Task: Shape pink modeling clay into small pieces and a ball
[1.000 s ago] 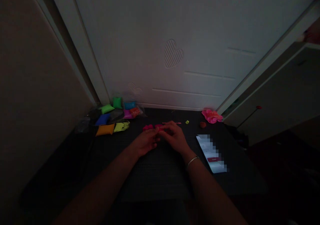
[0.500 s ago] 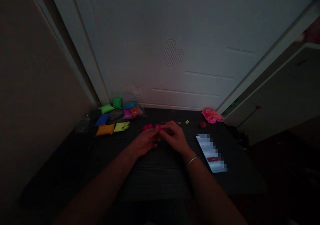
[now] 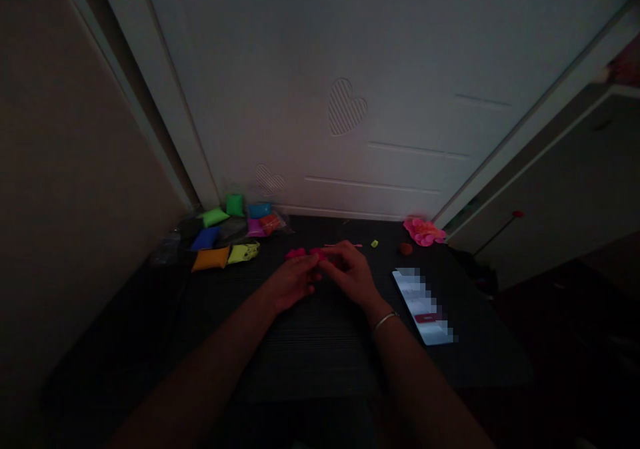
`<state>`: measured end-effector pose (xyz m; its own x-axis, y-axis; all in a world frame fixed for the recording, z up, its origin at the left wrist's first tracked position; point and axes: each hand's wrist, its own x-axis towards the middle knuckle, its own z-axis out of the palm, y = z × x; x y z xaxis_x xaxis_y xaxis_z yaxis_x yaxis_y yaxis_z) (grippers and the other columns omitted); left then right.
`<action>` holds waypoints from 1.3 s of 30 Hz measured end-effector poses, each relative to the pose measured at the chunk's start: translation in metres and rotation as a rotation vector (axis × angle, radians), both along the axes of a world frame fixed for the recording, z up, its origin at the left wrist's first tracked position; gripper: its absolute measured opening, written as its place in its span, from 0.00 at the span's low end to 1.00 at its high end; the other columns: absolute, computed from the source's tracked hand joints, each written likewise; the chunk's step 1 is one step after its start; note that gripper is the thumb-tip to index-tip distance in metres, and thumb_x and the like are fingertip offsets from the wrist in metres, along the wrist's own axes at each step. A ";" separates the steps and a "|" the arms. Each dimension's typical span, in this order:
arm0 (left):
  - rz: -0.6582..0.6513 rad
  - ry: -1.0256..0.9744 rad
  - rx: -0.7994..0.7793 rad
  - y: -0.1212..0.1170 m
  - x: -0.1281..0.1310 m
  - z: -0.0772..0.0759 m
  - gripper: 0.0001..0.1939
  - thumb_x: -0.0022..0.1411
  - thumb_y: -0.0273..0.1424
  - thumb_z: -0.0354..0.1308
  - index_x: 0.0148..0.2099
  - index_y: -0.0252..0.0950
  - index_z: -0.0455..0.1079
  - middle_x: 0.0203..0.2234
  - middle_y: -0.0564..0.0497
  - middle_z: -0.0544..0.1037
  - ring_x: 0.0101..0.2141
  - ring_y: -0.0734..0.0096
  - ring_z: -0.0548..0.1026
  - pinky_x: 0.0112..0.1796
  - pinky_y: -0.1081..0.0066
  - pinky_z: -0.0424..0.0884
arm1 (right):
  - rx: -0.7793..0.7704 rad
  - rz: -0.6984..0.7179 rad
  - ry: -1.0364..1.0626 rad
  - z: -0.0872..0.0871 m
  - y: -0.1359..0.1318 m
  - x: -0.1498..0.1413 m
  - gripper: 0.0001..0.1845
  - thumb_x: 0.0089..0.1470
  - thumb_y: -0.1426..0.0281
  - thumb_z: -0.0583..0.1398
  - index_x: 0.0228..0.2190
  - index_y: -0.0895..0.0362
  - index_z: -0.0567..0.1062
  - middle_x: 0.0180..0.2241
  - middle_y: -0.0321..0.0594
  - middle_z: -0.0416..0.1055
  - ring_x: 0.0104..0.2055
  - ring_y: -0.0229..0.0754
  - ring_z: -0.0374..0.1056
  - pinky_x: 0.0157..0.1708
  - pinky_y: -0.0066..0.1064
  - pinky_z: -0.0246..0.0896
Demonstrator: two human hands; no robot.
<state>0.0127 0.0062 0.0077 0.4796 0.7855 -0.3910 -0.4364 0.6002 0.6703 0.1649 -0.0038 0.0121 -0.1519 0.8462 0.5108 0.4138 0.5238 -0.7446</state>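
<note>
Over the dark table, my left hand and my right hand meet with their fingertips close together. Between them is a small piece of bright pink clay, pinched by the fingers of both hands. Another pink lump shows just beyond my left fingers; whether it joins the held piece I cannot tell. A thin pink stick lies behind my right hand, and a bracelet circles my right wrist. The dim light hides fine detail around the fingertips.
Several coloured clay packets, among them an orange one and a green one, lie at the back left. To the right are a lit phone, a brown-red lump, a yellow-green bit and a pink petalled object. A white panel rises behind.
Both hands stay in nearly the same place. The fingers have shifted slightly around the pink clay; the other objects lie as before.
</note>
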 end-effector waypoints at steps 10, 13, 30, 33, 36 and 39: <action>0.047 -0.031 -0.068 0.002 0.001 -0.005 0.04 0.53 0.29 0.59 0.32 0.35 0.69 0.23 0.56 0.73 0.20 0.80 0.72 0.15 0.81 0.63 | 0.229 -0.077 -0.229 -0.007 0.001 0.003 0.10 0.49 0.69 0.59 0.36 0.53 0.73 0.32 0.39 0.65 0.34 0.38 0.64 0.32 0.30 0.62; 0.034 -0.028 -0.055 0.002 0.001 -0.006 0.04 0.52 0.29 0.59 0.32 0.34 0.69 0.22 0.56 0.72 0.20 0.80 0.72 0.15 0.81 0.63 | 0.257 -0.085 -0.280 -0.010 0.002 0.003 0.09 0.50 0.69 0.58 0.35 0.53 0.73 0.32 0.40 0.66 0.35 0.38 0.65 0.33 0.30 0.63; 0.010 -0.026 -0.028 0.001 0.000 -0.002 0.05 0.51 0.29 0.60 0.34 0.35 0.70 0.24 0.55 0.73 0.20 0.80 0.72 0.16 0.81 0.64 | 0.260 -0.126 -0.252 -0.009 0.002 0.004 0.16 0.49 0.69 0.59 0.42 0.54 0.70 0.32 0.39 0.67 0.31 0.37 0.64 0.31 0.30 0.63; 0.005 -0.034 -0.018 0.001 0.000 0.001 0.07 0.52 0.27 0.59 0.36 0.35 0.70 0.24 0.54 0.73 0.21 0.79 0.72 0.17 0.81 0.64 | 0.266 -0.127 -0.257 -0.008 0.002 0.004 0.18 0.49 0.69 0.59 0.44 0.54 0.68 0.32 0.39 0.67 0.31 0.38 0.63 0.32 0.31 0.63; 0.013 -0.044 -0.011 0.000 0.000 0.002 0.08 0.51 0.26 0.60 0.37 0.36 0.70 0.25 0.55 0.73 0.22 0.79 0.72 0.18 0.81 0.64 | 0.276 -0.113 -0.245 -0.008 0.001 0.004 0.17 0.49 0.69 0.59 0.44 0.53 0.68 0.32 0.39 0.67 0.33 0.38 0.64 0.32 0.31 0.63; 0.006 -0.051 -0.001 -0.001 0.000 0.001 0.09 0.48 0.24 0.62 0.35 0.36 0.71 0.26 0.55 0.74 0.22 0.79 0.72 0.18 0.80 0.65 | 0.288 -0.098 -0.244 -0.009 0.001 0.005 0.15 0.50 0.70 0.58 0.42 0.52 0.70 0.33 0.39 0.67 0.34 0.38 0.64 0.33 0.31 0.63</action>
